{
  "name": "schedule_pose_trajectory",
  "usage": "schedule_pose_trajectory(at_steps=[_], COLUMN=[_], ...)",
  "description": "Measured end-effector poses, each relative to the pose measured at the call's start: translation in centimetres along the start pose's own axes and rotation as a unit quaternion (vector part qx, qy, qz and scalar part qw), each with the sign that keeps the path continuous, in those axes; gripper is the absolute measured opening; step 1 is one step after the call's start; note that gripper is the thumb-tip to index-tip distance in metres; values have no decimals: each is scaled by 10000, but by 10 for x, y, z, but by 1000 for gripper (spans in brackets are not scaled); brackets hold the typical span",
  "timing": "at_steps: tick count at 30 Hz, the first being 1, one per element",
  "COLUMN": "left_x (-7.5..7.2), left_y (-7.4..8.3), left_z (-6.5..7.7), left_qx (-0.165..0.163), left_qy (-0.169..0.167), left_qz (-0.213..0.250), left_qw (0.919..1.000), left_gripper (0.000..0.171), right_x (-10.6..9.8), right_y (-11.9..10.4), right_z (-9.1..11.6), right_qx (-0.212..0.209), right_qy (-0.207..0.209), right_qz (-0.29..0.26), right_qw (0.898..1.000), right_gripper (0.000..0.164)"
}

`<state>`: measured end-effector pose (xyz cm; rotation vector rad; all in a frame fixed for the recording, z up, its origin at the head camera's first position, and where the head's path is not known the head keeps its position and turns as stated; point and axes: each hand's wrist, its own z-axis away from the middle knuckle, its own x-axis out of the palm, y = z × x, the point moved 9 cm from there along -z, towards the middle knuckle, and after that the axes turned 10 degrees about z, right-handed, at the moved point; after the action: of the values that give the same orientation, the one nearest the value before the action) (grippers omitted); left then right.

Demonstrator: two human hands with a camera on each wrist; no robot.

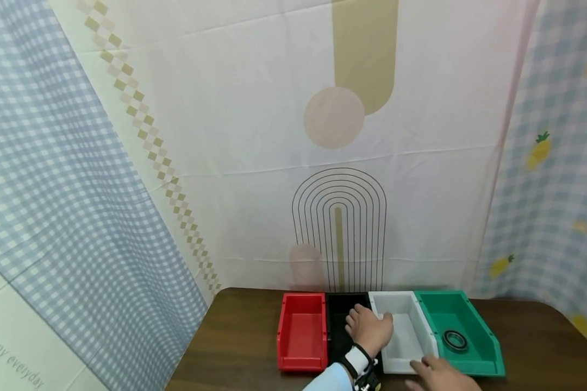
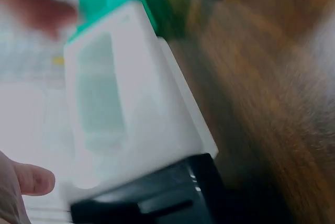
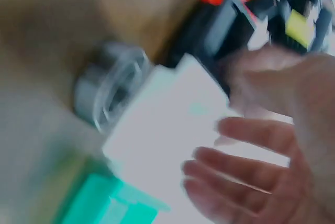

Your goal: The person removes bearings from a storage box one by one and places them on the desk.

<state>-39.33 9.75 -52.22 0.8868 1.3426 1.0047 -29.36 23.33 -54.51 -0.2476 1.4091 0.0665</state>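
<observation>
My left hand [image 1: 370,328] is over the black bin [image 1: 341,307] and the near side of the white bin [image 1: 401,326]; its thumb shows in the left wrist view, with nothing seen in its grip. At the white bin's front edge is my right hand [image 1: 442,374], fingers loosely extended and empty in the right wrist view. A silver bearing [image 3: 112,85], blurred, sits on the table just outside the white bin's front. Another ring-shaped bearing [image 1: 455,340], dark with a bright rim, lies in the green bin [image 1: 486,355].
A red bin [image 1: 302,328] stands at the left end of the row, beside the black one. All the bins stand side by side on a brown wooden table [image 1: 235,336]. Behind it hangs a patterned white cloth [image 1: 254,217]; checked curtains [image 1: 78,163] hang at the sides.
</observation>
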Motion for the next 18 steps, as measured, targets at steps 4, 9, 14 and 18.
schedule_pose_trajectory(at_steps=[4, 9, 14, 18], left_x=[-12, -21, -20, -19], left_y=[20, 38, 41, 38], left_z=[31, 72, 93, 96], left_qx=[592, 959, 802, 517], left_qy=[-238, -839, -1361, -1548], left_qz=[128, 211, 165, 113], left_qw=[9979, 9916, 9873, 9865], left_gripper=[95, 84, 82, 89], right_x=[-61, -81, -74, -75], right_y=[2, 28, 51, 49], right_z=[23, 32, 24, 19], right_qx=[272, 375, 590, 544], right_qy=[1608, 2504, 2408, 2390], right_qz=[620, 769, 770, 707], right_qw=[9847, 9643, 9657, 9669], right_gripper=[44, 71, 87, 89])
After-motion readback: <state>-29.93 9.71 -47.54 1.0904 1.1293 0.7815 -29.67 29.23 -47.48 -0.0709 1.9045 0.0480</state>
